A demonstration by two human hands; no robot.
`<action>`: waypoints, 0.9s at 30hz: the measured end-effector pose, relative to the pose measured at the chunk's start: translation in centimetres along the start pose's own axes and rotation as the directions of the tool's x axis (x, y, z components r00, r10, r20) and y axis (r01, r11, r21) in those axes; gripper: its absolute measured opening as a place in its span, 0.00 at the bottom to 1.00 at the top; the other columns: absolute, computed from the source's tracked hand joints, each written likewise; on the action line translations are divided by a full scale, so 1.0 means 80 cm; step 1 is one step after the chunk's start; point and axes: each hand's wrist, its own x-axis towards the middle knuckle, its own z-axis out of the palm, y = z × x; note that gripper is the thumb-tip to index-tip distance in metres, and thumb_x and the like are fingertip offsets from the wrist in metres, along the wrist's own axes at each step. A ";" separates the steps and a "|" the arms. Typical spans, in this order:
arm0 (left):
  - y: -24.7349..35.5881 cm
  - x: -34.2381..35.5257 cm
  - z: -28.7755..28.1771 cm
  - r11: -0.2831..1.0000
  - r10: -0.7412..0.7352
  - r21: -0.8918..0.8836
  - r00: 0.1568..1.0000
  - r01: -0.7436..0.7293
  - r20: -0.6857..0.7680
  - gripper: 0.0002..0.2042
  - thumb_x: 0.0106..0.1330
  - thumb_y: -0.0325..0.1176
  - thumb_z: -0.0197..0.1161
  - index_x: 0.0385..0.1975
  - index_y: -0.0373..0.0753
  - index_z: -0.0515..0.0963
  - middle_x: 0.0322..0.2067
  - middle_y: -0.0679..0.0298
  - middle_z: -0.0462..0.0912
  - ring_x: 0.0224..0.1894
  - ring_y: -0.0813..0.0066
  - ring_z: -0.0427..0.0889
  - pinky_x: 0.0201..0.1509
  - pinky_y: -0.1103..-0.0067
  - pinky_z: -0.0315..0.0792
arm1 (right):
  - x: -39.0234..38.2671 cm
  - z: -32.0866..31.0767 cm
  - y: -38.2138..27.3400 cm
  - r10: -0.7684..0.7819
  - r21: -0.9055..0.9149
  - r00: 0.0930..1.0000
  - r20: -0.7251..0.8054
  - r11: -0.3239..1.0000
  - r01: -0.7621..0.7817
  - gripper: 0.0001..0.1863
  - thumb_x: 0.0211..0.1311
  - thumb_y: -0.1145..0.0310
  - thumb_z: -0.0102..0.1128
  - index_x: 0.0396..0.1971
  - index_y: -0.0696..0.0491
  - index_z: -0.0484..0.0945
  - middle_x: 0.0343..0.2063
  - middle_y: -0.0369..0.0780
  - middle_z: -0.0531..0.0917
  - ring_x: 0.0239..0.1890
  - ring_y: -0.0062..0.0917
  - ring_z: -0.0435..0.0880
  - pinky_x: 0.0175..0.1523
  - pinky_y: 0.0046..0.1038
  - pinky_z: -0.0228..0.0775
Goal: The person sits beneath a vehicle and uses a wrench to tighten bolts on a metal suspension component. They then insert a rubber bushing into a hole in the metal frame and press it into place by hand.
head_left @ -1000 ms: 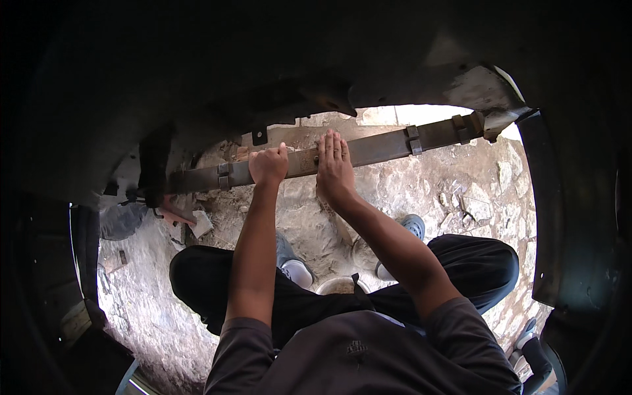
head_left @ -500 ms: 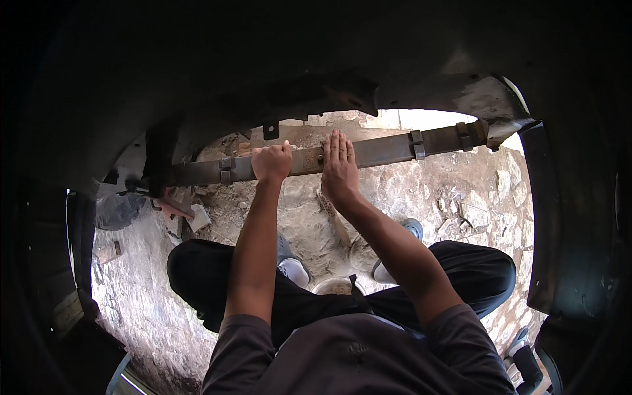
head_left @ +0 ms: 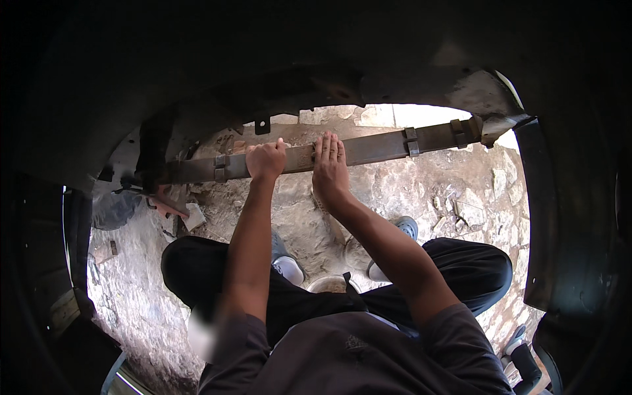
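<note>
The rusty leaf spring (head_left: 368, 150) is gripped by the closed left hand (head_left: 266, 160). The right hand (head_left: 329, 172) is laid open and flat against it

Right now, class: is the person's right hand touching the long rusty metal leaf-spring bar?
Touching. The head view shows the right hand lying flat on the long rusty metal leaf-spring bar, fingers across its face.

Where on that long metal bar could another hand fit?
The bar is bare between the right hand and the clamp, and between the left hand and the left clamp. The gap between the two hands is small. Past the left clamp, dark parts crowd it.
</note>
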 end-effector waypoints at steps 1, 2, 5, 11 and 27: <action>0.006 0.002 0.000 1.000 0.001 0.004 1.000 -0.001 0.001 0.27 0.76 0.52 0.46 0.32 0.41 0.90 0.32 0.50 0.89 0.41 0.51 0.88 0.58 0.63 0.73 | 0.000 0.007 0.005 0.002 0.017 1.000 -0.017 1.000 -0.002 0.38 0.70 0.68 0.48 0.76 0.67 0.51 0.77 0.58 0.54 0.80 0.48 0.52 0.83 0.44 0.38; 0.003 0.003 -0.002 1.000 -0.009 0.020 1.000 0.009 0.001 0.27 0.77 0.52 0.46 0.32 0.41 0.90 0.33 0.50 0.89 0.41 0.51 0.88 0.58 0.63 0.73 | 0.001 0.009 0.002 -0.007 0.047 0.999 -0.036 0.999 0.009 0.39 0.68 0.68 0.49 0.75 0.67 0.51 0.77 0.59 0.54 0.80 0.49 0.53 0.83 0.44 0.38; -0.005 0.000 -0.002 0.999 -0.029 0.016 0.998 0.030 -0.049 0.27 0.76 0.51 0.48 0.28 0.40 0.90 0.30 0.50 0.89 0.38 0.52 0.88 0.57 0.64 0.72 | -0.033 0.011 -0.007 -0.040 0.043 0.999 -0.025 0.998 0.041 0.39 0.68 0.67 0.50 0.76 0.67 0.51 0.77 0.59 0.53 0.80 0.49 0.53 0.83 0.45 0.38; -0.005 -0.002 0.000 1.000 -0.020 0.017 1.000 0.020 -0.006 0.28 0.77 0.53 0.46 0.31 0.40 0.90 0.32 0.50 0.89 0.41 0.51 0.88 0.58 0.63 0.73 | -0.029 -0.002 -0.009 -0.003 -0.002 0.999 0.036 1.000 0.003 0.38 0.70 0.67 0.47 0.76 0.66 0.50 0.77 0.58 0.52 0.80 0.48 0.52 0.83 0.45 0.37; -0.004 -0.009 0.007 1.000 0.010 0.022 0.996 -0.009 -0.089 0.26 0.75 0.50 0.50 0.26 0.40 0.89 0.28 0.50 0.88 0.36 0.52 0.88 0.56 0.63 0.71 | -0.020 -0.014 0.000 -0.067 -0.270 0.987 0.143 0.957 0.104 0.38 0.76 0.61 0.44 0.78 0.64 0.46 0.78 0.57 0.52 0.80 0.47 0.52 0.83 0.47 0.38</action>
